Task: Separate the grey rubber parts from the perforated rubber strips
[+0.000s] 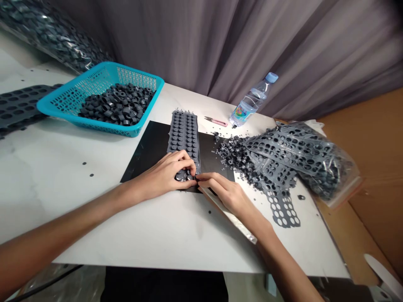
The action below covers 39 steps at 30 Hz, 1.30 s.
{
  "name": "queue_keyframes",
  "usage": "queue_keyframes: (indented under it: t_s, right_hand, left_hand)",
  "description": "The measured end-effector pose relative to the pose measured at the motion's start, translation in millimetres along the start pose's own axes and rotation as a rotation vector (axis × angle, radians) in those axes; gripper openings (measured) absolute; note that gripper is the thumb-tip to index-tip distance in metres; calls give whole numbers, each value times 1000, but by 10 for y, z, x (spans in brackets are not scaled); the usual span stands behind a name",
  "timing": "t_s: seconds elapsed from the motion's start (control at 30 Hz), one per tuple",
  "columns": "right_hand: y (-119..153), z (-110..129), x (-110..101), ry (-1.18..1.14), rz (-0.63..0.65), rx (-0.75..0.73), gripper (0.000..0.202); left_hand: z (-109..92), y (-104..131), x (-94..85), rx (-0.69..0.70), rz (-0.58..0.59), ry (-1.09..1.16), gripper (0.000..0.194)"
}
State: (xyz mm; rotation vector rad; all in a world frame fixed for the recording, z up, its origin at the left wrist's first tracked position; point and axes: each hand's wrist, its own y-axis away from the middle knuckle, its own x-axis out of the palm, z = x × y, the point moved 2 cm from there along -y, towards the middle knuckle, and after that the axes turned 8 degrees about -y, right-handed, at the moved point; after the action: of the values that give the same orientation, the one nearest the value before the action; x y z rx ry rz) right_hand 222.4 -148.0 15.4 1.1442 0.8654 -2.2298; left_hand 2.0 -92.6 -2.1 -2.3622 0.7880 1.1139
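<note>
A grey rubber sheet of moulded round caps [184,130] lies lengthwise on a black mat [147,142]. My left hand [170,170] is on the sheet's near end, thumb and fingers curled around a few caps there. Close beside it, my right hand [222,188] has its fingertips pinched together at the sheet's near right corner. What those fingertips hold is hidden. A long pale strip with a brown edge [237,224] runs beneath the right hand and wrist; I cannot tell whether the hand grips it.
Left stands a blue basket [107,126] of loose black rings, with a perforated sheet [22,105] beside it. Right are a heap of small rubber pieces [234,153], punched-out sheets [283,209] and a plastic bag [340,172]. Behind are pink-handled snips [217,121] and a water bottle [252,102].
</note>
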Motion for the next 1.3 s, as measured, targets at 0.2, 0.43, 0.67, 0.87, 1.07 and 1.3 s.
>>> queue_keyframes:
  t_s: [0.2, 0.43, 0.67, 0.87, 1.07, 1.3]
  right_hand:
    - [31, 14, 53, 108, -8, -25, 16]
    - [55, 24, 117, 146, 5, -37, 19]
    - [10, -75, -46, 35, -314, 227, 9]
    - [23, -57, -96, -296, -76, 119, 10]
    - [10, -31, -90, -281, -18, 127, 17]
    - [9, -29, -73, -181, 31, 124, 24]
  left_hand:
    - [11, -1, 9, -3, 5, 0, 21]
    - [15, -5, 17, 6, -4, 8, 21]
    - [16, -19, 34, -17, 28, 6, 21]
    - [24, 8, 50, -14, 25, 11, 21]
    - [21, 7, 44, -13, 19, 12, 20]
    - [24, 6, 50, -20, 14, 10, 20]
